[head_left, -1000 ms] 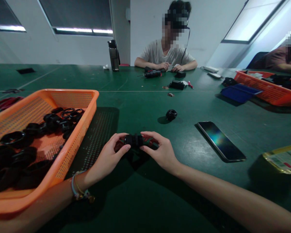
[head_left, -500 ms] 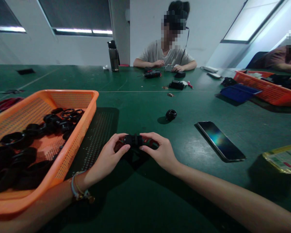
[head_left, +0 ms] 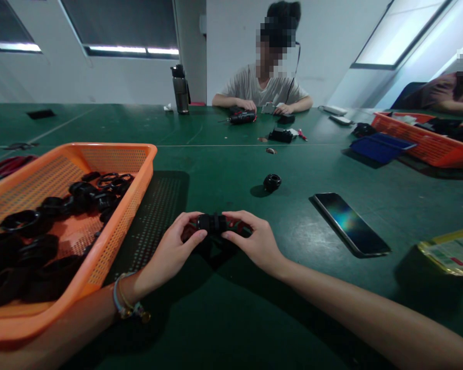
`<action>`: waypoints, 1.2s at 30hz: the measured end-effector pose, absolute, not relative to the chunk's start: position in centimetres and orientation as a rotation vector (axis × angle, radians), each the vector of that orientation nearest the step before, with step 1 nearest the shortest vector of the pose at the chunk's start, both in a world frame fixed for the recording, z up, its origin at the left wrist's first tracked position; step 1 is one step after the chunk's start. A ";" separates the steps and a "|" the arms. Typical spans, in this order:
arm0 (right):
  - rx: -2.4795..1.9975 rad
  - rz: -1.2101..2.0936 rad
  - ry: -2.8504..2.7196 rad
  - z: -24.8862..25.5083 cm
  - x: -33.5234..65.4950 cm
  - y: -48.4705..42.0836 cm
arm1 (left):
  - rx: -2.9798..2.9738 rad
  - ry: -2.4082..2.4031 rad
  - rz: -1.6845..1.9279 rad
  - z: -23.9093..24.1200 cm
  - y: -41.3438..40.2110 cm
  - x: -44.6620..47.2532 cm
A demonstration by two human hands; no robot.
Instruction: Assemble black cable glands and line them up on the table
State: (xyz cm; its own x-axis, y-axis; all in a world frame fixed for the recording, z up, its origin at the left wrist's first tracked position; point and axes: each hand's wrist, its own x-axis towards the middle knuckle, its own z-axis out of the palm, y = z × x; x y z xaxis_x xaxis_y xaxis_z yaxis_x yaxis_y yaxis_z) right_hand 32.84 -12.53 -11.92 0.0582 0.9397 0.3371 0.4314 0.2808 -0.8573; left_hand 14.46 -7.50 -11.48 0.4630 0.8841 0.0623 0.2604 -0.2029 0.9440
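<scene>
Compared with half a second back: almost no change. Same two-handed pinch on the black ribbed part [head_left: 213,223], same spot on the bench [head_left: 224,164], at 6 o'clock of centre. Across the bench at 12 o'clock, a shift only at the co-worker's hand [head_left: 248,105], now lower and just beside the black tool [head_left: 242,117].

No readable brand, label or writing anywhere. Print on the yellow-edged sheet [head_left: 451,252] at 4 o'clock too small to read. No legible text on the phone [head_left: 351,223] at 3 o'clock, only a coloured sheen on dark glass.

Black ribbed part: short, cylindrical, matt black, axis lying left to right, ridges around the middle. Resting on the bench or held just above it; cannot tell which. Left end pinched between thumb and fingers of the left hand [head_left: 173,246]; right end pinched likewise by the right hand [head_left: 254,241]. Both grips closed on the part. Something red [head_left: 237,226] directly behind, mostly hidden by the fingers.

At 9 o'clock of the hands, close by, an orange mesh basket [head_left: 146,169] holding a heap of black rings [head_left: 85,195]. At 1 o'clock, apart from the hands, one loose black round piece [head_left: 272,181] on the bench.
</scene>
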 end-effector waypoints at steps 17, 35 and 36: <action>-1.337 0.662 -1.530 -11.9 32.9 -12.5 | 1.722 1.003 0.789 -11.4 -7.6 14.5; -1.321 0.655 -1.525 -11.9 32.8 -12.6 | 1.676 1.011 0.789 -11.4 -7.6 14.5; -1.319 0.653 -1.526 -11.8 32.8 -12.6 | 1.680 1.004 0.795 -11.4 -7.6 14.5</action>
